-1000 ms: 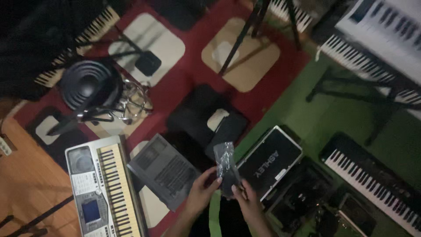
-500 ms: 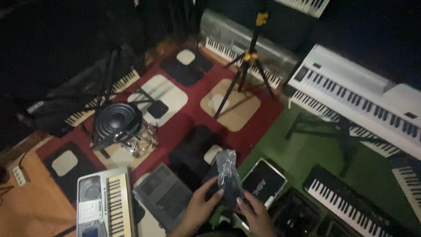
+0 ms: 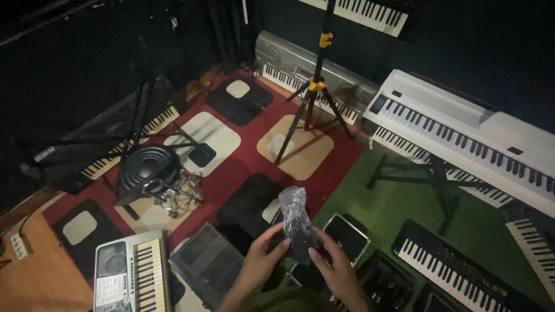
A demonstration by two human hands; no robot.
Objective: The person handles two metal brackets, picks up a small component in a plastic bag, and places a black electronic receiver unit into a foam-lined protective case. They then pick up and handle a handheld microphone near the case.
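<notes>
Hands meet low in view: left hand (image 3: pixel 261 259) and right hand (image 3: pixel 334 269) both grip a small dark object in a clear plastic bag (image 3: pixel 296 224), held upright between them, above a dark case (image 3: pixel 348 236) on the floor.

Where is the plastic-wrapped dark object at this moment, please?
The plastic-wrapped dark object sits low in the head view, near centre, held upright between the left hand and right hand, above the red patterned rug.

small dark object in crinkled clear plastic bag (image 3: pixel 296 225), upright, bag top at 12 o'clock, gripped at lower half, frame bottom-centre.
</notes>
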